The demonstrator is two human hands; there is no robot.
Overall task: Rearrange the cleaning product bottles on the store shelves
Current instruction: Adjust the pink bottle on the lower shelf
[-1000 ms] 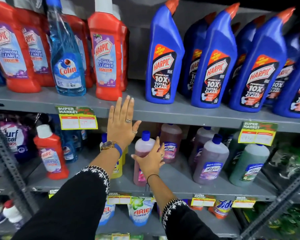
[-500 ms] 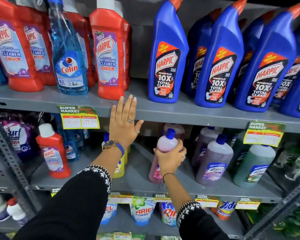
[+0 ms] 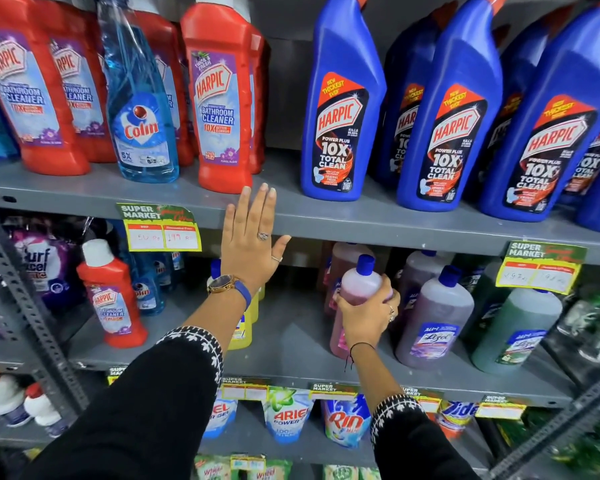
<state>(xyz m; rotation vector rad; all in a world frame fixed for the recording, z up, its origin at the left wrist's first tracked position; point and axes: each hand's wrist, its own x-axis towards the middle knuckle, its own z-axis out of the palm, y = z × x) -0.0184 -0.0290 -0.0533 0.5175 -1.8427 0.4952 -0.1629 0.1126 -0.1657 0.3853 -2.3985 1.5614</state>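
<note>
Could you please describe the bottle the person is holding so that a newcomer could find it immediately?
Look at the middle shelf, below the row of blue Harpic bottles. The pink bottle with a blue cap is gripped by the right hand. Its neighbours to the right are purple and green.

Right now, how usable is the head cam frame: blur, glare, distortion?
Head view: centre sharp, Colin bottle label legible; wide-angle bowing leans the blue Harpic bottles outward; right edge smeared, green packs unreadable; soft glare on the red Harpic bottle; lower shelves dimmer; right hand slightly soft on the pink bottle.
</note>
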